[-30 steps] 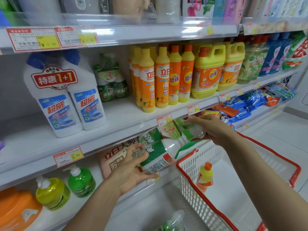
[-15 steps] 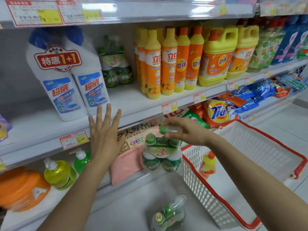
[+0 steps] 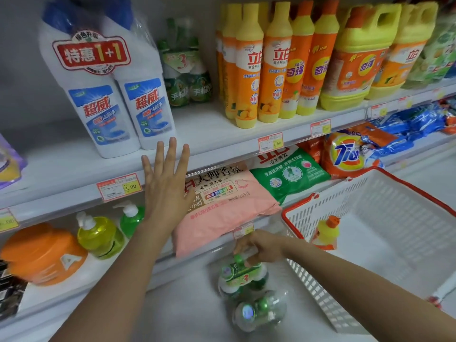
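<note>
My right hand grips the top of a shrink-wrapped pack of green-capped bottles, held low near the white floor beside the basket. A second pack of the same green bottles lies on the floor just below it. My left hand is raised with fingers spread straight, holding nothing, in front of the middle shelf edge. One more pack of these green bottles stands at the back of the middle shelf.
A white basket with a red rim stands on the floor at right, holding an orange-capped yellow bottle. Shelves carry white toilet-cleaner bottles, orange dish-soap bottles, a pink detergent bag, and pump bottles.
My right hand has lowered the green bottle pack from shelf height down to the floor beside the other pack. My left hand let go of it earlier and stays raised, spread.
</note>
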The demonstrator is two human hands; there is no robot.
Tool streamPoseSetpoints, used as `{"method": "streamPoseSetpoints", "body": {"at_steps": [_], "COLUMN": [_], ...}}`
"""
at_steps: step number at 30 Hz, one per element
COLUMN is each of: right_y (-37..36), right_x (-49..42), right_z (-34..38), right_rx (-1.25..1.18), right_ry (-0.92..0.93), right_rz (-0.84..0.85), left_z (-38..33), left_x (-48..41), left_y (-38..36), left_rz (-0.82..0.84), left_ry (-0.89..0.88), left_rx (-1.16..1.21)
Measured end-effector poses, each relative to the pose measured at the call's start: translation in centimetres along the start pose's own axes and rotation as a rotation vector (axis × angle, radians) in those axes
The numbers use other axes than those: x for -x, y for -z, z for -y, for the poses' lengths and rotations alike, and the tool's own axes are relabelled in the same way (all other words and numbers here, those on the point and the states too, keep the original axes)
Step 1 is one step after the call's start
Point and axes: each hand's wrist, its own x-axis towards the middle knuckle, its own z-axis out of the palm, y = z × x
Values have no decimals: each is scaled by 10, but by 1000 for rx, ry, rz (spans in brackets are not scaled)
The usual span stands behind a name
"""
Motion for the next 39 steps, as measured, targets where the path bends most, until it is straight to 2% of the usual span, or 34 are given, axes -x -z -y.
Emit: {"method": "streamPoseSetpoints", "body": {"at_steps": [5,11,15,20,24,27,29,36,39], "right_y": [-20,-18,6,100,173,213,233,294,314], "right_x": [-8,-4,5,19,2,-32,-59,-144,-171], "right_z": [-22,-38,-12,78,127,144,150,165,164], "right_rx": [37,-60,-5,-202,-417,-383,-362,-235,-354], "right_ry": [-77,-166,-92,269,431,412,365,194,112], "right_rz": [-13,-25,-7,-348,-665,-900,-975,-1036,-1021], "left_z": [-2,-7,-5,5,15,23,26,38,42], "left_x": [0,0,-4,-23,-38,-42,-45,-58,-60], "left_y": [1,8,19,33,40,43,45,46,42], "left_rz": [-14,-19,-58,-187,-209,-224,-235,-232,-282], "left_ry": [3,55,59,-7,-80,-75,-83,-58,-67], "left_rx": [-17,-31,21,135,135,76,29,-62,-115]}}
